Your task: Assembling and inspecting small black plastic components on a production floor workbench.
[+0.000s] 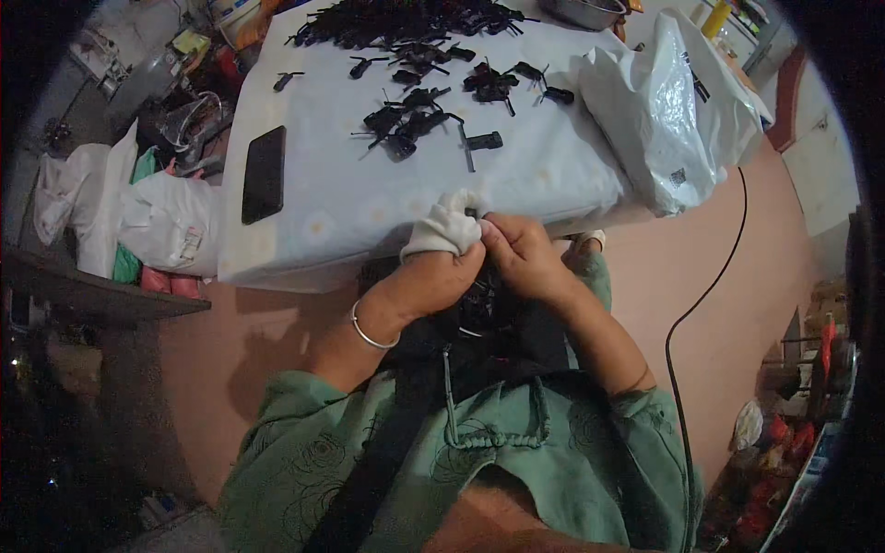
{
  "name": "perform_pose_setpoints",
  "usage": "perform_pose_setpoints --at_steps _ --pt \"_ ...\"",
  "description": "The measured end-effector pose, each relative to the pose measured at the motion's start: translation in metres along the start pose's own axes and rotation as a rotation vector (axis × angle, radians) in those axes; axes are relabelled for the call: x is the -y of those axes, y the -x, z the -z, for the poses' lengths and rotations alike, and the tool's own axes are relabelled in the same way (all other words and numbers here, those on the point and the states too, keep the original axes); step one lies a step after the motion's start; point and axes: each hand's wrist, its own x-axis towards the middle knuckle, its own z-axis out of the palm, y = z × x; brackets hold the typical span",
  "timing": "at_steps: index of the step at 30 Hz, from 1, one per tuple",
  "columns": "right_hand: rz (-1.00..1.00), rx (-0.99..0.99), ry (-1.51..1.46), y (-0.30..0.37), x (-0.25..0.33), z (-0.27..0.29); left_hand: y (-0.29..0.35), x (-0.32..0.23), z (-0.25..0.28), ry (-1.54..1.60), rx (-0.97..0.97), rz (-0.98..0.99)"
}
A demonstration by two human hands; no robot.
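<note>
Just off the table's near edge, my two hands meet. White cloth, like a glove, covers the fingers of my left hand (441,247); they are closed around a small black part (471,213), mostly hidden. My right hand (527,253) is bare and closed, its thumb and fingertips pinching at the same part. Beneath the hands, in my lap, lie more black pieces (477,300), partly covered by the hands. Beyond, a single black piece with a thin stem (484,141) lies on the table, near a small cluster of similar black pieces (406,124).
A large heap of black pieces (396,23) covers the far part of the white-clothed table (332,184). A dark phone (265,175) lies at left. A white plastic bag (659,120) stands at right, a metal bowl (585,11) behind it. A black cable (705,286) crosses the floor.
</note>
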Motion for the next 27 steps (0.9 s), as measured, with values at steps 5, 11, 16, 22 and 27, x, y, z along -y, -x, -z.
perform_pose_setpoints --at_steps 5,11,16,22,27 --pt "-0.054 -0.049 -0.144 0.001 -0.004 -0.012 0.006 0.016 -0.005 -0.334 -0.113 -0.331" --pt "-0.234 0.107 0.229 -0.018 -0.004 0.029 0.005 0.001 0.017 -0.309 0.078 -0.159" --pt "0.001 -0.203 0.744 -0.050 -0.015 0.014 -0.008 0.020 0.015 -0.283 -0.098 -0.344" --pt "0.025 -0.305 0.838 -0.058 -0.038 0.010 -0.006 0.027 0.018 0.158 -0.112 0.234" --pt "0.052 -0.378 0.433 -0.018 -0.013 0.007 -0.010 0.030 0.019 0.790 -0.143 0.490"
